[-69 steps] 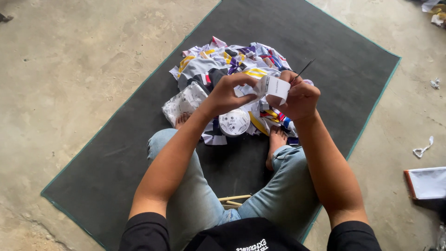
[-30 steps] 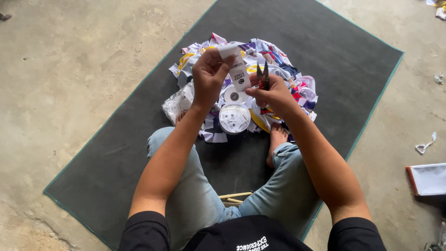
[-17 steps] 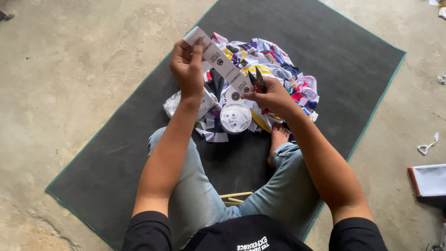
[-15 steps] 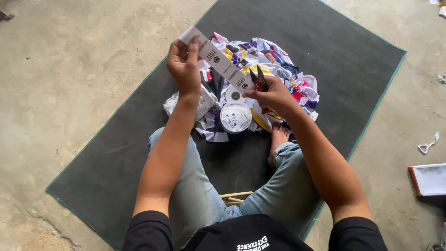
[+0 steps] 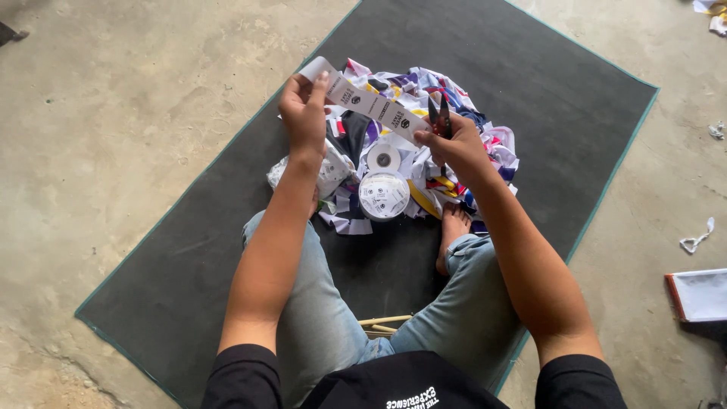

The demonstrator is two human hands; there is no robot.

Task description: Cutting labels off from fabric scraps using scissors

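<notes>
My left hand [image 5: 304, 113] pinches the far end of a white label strip [image 5: 365, 101] printed with small dark marks. The strip stretches down to the right to my right hand [image 5: 453, 144], which grips its other end together with a small pair of dark thread snips [image 5: 438, 118] pointing upward. Both hands hover over a heap of colourful fabric and paper scraps [image 5: 447, 144]. Two white label rolls [image 5: 384, 194] lie just below the strip, one larger, one smaller behind it.
I sit cross-legged in jeans on a dark mat with a green edge [image 5: 598, 204] on a concrete floor. A clear plastic bag [image 5: 327, 171] lies by my left wrist. A wooden stick [image 5: 386, 323] sits between my legs. A flat red-edged white box [image 5: 698, 294] lies at right.
My left hand has pulled the label strip out and up to the left, stretching it longer. My right hand with the snips has stayed near the heap.
</notes>
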